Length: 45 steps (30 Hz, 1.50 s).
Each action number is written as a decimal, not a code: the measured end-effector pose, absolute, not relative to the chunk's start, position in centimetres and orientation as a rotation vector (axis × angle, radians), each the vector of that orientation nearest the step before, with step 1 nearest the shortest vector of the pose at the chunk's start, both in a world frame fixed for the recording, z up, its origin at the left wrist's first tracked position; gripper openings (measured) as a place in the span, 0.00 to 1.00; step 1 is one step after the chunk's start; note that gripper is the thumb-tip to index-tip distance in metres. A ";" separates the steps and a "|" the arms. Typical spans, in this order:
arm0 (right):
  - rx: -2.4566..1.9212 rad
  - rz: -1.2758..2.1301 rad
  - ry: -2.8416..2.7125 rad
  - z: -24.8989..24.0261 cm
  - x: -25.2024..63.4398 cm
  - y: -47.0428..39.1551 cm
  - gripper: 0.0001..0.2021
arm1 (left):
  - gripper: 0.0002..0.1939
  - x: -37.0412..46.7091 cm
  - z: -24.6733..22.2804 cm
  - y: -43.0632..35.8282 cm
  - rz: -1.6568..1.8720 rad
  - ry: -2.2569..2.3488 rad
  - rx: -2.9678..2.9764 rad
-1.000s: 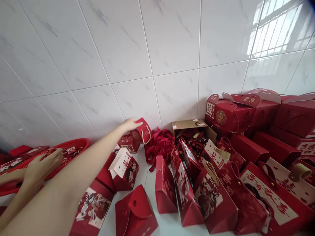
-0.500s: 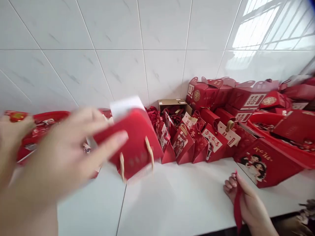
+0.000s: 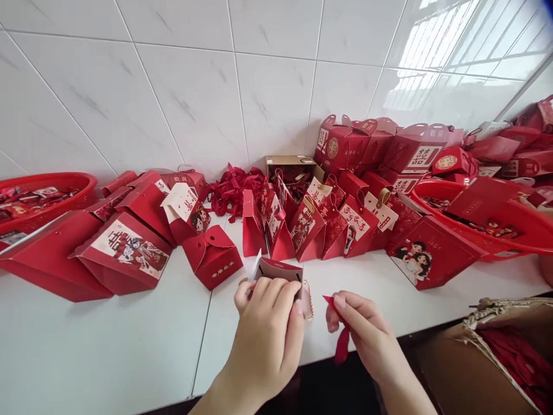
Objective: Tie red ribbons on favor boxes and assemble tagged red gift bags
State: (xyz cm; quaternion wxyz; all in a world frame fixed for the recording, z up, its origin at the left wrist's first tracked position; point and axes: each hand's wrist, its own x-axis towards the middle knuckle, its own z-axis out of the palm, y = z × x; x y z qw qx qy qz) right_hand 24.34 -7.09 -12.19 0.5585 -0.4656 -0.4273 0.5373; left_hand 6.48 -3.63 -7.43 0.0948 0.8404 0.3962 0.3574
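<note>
1. With the bag as the middle of the clock face, the left hand [image 3: 268, 334] comes up to it from 6 o'clock, fingers bent over its near side; that grip is clamped on the bag.
2. The bag [image 3: 280, 266] is red outside, open at the top, with twisted cord handles. It is at the near part of the worktop [image 3: 142, 340]; the hand hides whether its base touches down.
3. At 4 o'clock, apart from the bag, the right hand [image 3: 367, 328] has its grip together on a red ribbon [image 3: 342, 347], pinched by thumb and forefinger, the tail hanging down.
4. A red box [image 3: 216, 270] with 2 holes in its lid sits near the bag, between 9 and 10 o'clock.
5. Farther back are a red heap [image 3: 235, 187] at 11 o'clock and a small carton [image 3: 294, 159] at 12.
6. Red packs [image 3: 309, 236] stand in a tilted row from 11 to 2 o'clock.
7. A large box [image 3: 449, 253] picturing 2 figures lies just short of 3 o'clock.
</note>
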 end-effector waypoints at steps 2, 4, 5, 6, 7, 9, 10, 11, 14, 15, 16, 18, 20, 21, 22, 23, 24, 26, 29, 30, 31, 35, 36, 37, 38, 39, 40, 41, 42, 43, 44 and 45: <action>-1.092 1.277 -1.017 -12.0 23.8 -6.3 0.22 | 0.14 6.3 -7.1 -3.3 1.082 1.188 2.492; -1.095 1.284 -1.016 -11.8 23.4 -5.3 0.22 | 0.14 6.2 -7.0 -2.7 1.084 1.225 2.508; -1.098 1.293 -1.017 -11.7 23.3 -4.9 0.22 | 0.14 6.2 -7.1 -2.4 1.073 1.240 2.512; -1.099 1.308 -1.020 -11.6 23.2 -4.5 0.22 | 0.13 6.2 -7.1 -2.1 1.058 1.249 2.512; -1.097 1.328 -1.028 -11.5 23.1 -4.2 0.22 | 0.13 6.3 -7.1 -1.9 1.038 1.253 2.511; -1.082 1.367 -1.048 -11.2 23.0 -3.9 0.21 | 0.14 6.3 -7.0 -1.5 0.991 1.253 2.514; -1.073 1.375 -1.055 -11.1 23.0 -3.8 0.21 | 0.15 6.3 -7.0 -1.4 0.972 1.248 2.525; -1.066 1.367 -1.057 -11.1 23.1 -3.8 0.21 | 0.15 6.1 -7.0 -1.4 0.969 1.241 2.536; -1.046 1.289 -1.031 -11.1 23.7 -4.0 0.19 | 0.14 4.7 -6.9 -1.4 1.070 1.257 2.531; -1.034 1.273 -1.023 -11.2 24.0 -4.3 0.19 | 0.13 3.9 -6.8 -1.4 1.108 1.265 2.507; -1.015 1.276 -1.030 -11.2 24.3 -4.6 0.19 | 0.13 3.2 -6.8 -1.4 1.125 1.268 2.479; -0.972 1.321 -1.098 -11.2 24.6 -5.6 0.19 | 0.15 1.8 -6.5 -1.0 1.074 1.257 2.463; -0.953 1.318 -1.204 -11.0 24.4 -6.7 0.18 | 0.20 1.2 -6.2 -0.3 0.940 1.257 2.553; -0.953 1.272 -1.261 -10.8 24.2 -7.1 0.17 | 0.23 1.1 -6.0 0.1 0.846 1.249 2.635; -0.960 1.199 -1.314 -10.7 23.8 -7.5 0.15 | 0.24 1.3 -5.8 0.5 0.740 1.225 2.720; -0.968 1.110 -1.367 -10.6 23.4 -7.7 0.13 | 0.24 1.6 -5.7 0.8 0.646 1.190 2.785; -0.973 1.018 -1.421 -10.6 23.0 -7.8 0.12 | 0.22 2.0 -5.6 1.0 0.584 1.154 2.820; -0.976 0.864 -1.516 -10.8 22.3 -7.7 0.09 | 0.15 2.7 -5.5 1.1 0.645 1.122 2.830; -1.003 0.756 -1.551 -11.5 21.8 -7.3 0.09 | 0.09 3.2 -5.7 0.8 0.972 1.248 2.827; -1.013 0.743 -1.540 -11.8 21.7 -7.1 0.09 | 0.08 3.3 -5.8 0.7 1.032 1.304 2.837; -1.021 0.737 -1.529 -12.0 21.7 -7.0 0.10 | 0.08 3.3 -5.9 0.6 1.052 1.361 2.848; -1.027 0.731 -1.507 -12.5 21.6 -6.9 0.11 | 0.17 2.8 -5.6 0.6 0.926 1.441 2.797; -1.032 0.736 -1.504 -12.4 21.6 -6.9 0.11 | 0.20 2.5 -5.4 0.6 0.855 1.398 2.771; -1.037 0.741 -1.505 -12.4 21.6 -6.9 0.12 | 0.21 2.0 -5.1 0.5 0.760 1.336 2.752; -1.041 0.745 -1.510 -12.3 21.6 -6.9 0.12 | 0.19 1.6 -4.7 0.5 0.648 1.263 2.744; -1.042 0.746 -1.522 -12.2 21.6 -6.9 0.11 | 0.14 1.1 -4.4 0.4 0.530 1.195 2.748; -1.043 0.744 -1.538 -12.1 21.6 -6.9 0.11 | 0.07 0.6 -4.1 0.4 0.418 1.136 2.758; -1.043 0.741 -1.559 -12.0 21.6 -6.9 0.10 | 0.02 0.3 -3.9 0.3 0.315 1.091 2.768; -1.047 0.741 -1.576 -12.0 21.7 -6.9 0.10 | 0.06 0.0 -3.7 0.4 0.226 1.062 2.772; -1.054 0.742 -1.589 -12.0 21.7 -6.9 0.09 | 0.11 -0.1 -3.6 0.4 0.154 1.047 2.770; -1.061 0.746 -1.597 -12.0 21.7 -7.0 0.09 | 0.14 0.0 -3.6 0.6 0.099 1.045 2.764; -1.067 0.753 -1.602 -12.0 21.7 -7.0 0.08 | 0.18 0.1 -3.6 0.7 0.059 1.049 2.756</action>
